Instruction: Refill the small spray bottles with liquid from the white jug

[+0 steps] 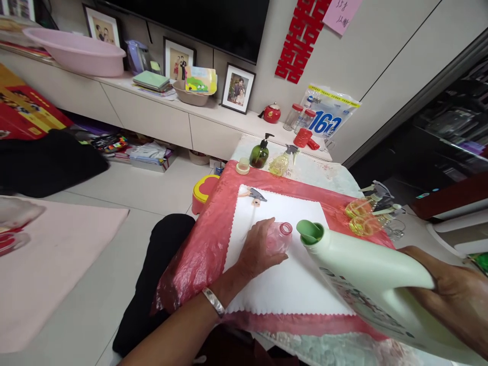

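My left hand [259,249] is wrapped round a small clear bottle [277,239] that stands uncapped on a white scalloped mat [301,203]. In my right hand [446,284] is the handle of a large pale green jug [362,254], tilted so its green pouring spout [310,232] points toward the bottle's mouth. A gap separates spout and bottle, and no stream of liquid shows between them. Farther back on the mat lies a grey spray head [257,195] with a thin tube. Near the mat's back left corner, the jug-coloured cap [243,165] rests on the red plastic sheet [198,249].
Spray bottles with yellow liquid [364,216] stand at the table's right. A green pump bottle [260,153] and another spray bottle [282,161] are at the back. Behind runs a cabinet [213,127] bearing jars, framed photos and a pink basin [80,53]. A stool [205,192] stands left.
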The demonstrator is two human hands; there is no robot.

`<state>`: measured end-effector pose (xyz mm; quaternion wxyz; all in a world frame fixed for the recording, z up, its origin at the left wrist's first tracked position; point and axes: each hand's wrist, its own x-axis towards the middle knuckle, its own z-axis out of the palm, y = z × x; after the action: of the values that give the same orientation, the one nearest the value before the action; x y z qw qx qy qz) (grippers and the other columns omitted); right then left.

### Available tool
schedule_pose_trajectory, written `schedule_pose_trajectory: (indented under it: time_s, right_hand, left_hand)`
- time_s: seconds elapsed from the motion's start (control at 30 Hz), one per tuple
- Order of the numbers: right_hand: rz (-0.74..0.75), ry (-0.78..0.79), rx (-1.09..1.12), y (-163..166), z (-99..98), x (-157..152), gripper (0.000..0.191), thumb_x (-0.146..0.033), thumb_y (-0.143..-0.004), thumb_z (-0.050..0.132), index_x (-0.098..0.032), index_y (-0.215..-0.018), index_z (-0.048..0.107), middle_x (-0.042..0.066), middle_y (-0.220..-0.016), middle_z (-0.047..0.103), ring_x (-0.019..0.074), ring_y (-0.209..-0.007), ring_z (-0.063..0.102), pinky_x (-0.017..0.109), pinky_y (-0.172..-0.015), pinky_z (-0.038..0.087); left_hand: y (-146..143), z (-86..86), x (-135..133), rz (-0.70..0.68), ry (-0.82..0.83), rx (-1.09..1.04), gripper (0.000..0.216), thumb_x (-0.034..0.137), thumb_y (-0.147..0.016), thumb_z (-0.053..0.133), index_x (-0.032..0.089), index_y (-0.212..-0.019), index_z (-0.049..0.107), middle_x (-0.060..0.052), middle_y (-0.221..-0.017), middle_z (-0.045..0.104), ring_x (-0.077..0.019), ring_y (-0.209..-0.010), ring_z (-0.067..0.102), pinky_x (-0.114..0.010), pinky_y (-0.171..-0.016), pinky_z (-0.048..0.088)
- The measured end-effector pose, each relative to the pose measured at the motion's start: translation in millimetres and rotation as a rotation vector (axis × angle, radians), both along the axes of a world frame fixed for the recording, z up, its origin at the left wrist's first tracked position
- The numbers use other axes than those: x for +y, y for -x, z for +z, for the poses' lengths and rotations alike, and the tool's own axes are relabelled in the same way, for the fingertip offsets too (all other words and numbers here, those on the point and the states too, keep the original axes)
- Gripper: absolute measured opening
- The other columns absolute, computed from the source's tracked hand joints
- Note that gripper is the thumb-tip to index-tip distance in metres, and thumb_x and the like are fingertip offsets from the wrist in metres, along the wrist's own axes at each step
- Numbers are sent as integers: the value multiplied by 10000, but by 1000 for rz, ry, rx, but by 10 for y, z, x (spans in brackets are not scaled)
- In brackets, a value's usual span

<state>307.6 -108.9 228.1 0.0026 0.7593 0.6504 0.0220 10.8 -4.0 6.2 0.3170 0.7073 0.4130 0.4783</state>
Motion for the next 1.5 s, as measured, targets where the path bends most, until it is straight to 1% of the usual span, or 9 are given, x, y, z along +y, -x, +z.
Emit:
schedule_pose_trajectory:
  time_s: [0.17,0.27,0.37,0.5,0.7,0.87,1.07,1.33,1.5]
  right_hand:
    - [-93,100,-27,198,111,117,470,-571,-634,376,-339,-897,690,-53,-680,634,166,-600,621,264,-565,450]
    - [-142,161,-43,253,150,154,499,-567,-603,363,-351,-914,689,-54,-693,635,176,-635,629,277,-602,458]
    - [-112,174,-74,174,134,154,481,-552,-634,377,-367,-963,675,-58,-715,635,172,-649,631,273,-618,453]
    - [-13,108,-148,12,92,152,424,-524,-725,380,-381,-1011,659,-55,-720,636,165,-609,622,264,-573,411]
    - [64,111,-161,-13,139,199,394,-465,-737,436,-371,-1047,661,-43,-693,640,179,-594,633,261,-552,397]
    - [42,154,-181,51,229,226,376,-474,-742,473,-352,-1033,676,-31,-674,638,176,-552,618,259,-540,390]
    - [-2,179,-240,99,300,262,393,-529,-735,484,-354,-1029,678,-36,-762,677,184,-615,644,257,-543,395]
    - [-15,192,-222,208,391,280,367,-527,-696,492,-354,-969,667,-64,-725,663,148,-577,624,229,-517,388]
    - [41,181,-251,193,399,310,366,-553,-706,531,-356,-977,678,-52,-703,653,151,-536,604,227,-490,369]
  left_hand:
    - [-6,19,-6,5,-23,-10,1007,360,-590,890,241,-1430,349,-131,-1369,563,-351,-1235,587,-580,-1039,503]
    - [-7,16,-9,11,-14,-8,1014,363,-580,899,246,-1427,354,-130,-1370,565,-349,-1233,590,-569,-1040,504]
    - [-7,11,-7,9,-13,-7,1016,374,-577,902,245,-1427,359,-134,-1376,563,-352,-1239,587,-566,-1046,499]
    - [-10,9,-5,6,-20,-7,1020,383,-578,901,244,-1429,355,-135,-1376,568,-356,-1234,590,-569,-1044,498]
    - [-4,31,-8,-7,3,12,1007,410,-605,885,244,-1442,350,-137,-1384,563,-359,-1255,578,-575,-1071,473]
    - [-10,24,0,-10,-14,13,1003,417,-611,878,230,-1442,348,-149,-1383,564,-363,-1252,580,-580,-1080,465]
    - [-26,2,0,9,-39,11,1013,399,-598,889,226,-1437,350,-149,-1377,568,-358,-1238,585,-569,-1069,476]
    - [-19,-6,-2,7,-62,17,1023,406,-606,893,216,-1442,334,-158,-1389,560,-362,-1238,584,-578,-1064,477]
    - [-16,-7,-5,1,-41,23,1024,434,-617,886,237,-1450,325,-149,-1408,548,-364,-1271,567,-578,-1089,458]
